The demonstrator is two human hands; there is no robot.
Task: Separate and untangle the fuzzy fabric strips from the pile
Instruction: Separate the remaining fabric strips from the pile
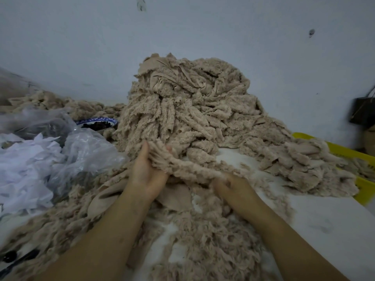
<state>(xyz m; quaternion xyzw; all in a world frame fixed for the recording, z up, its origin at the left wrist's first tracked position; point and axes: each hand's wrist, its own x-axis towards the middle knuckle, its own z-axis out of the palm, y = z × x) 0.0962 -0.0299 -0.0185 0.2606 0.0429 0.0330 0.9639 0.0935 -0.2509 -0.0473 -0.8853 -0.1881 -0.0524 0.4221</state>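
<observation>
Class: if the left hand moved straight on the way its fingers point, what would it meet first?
Probably the tall pile of fuzzy fabric strips just beyond the left hand, which grips one fuzzy strip; depth is unclear.

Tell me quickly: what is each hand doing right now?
Left hand: holding a fuzzy strip, fingers curled round it.
Right hand: gripping the same strip further along, though it partly hides the grip.

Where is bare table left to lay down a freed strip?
The largest bare table lies right of the right hand, which grips a strip, on this side of the yellow basket. A smaller patch sits between the pile and that strip. The left is crowded: plastic bags, white scraps, a bowl.
</observation>
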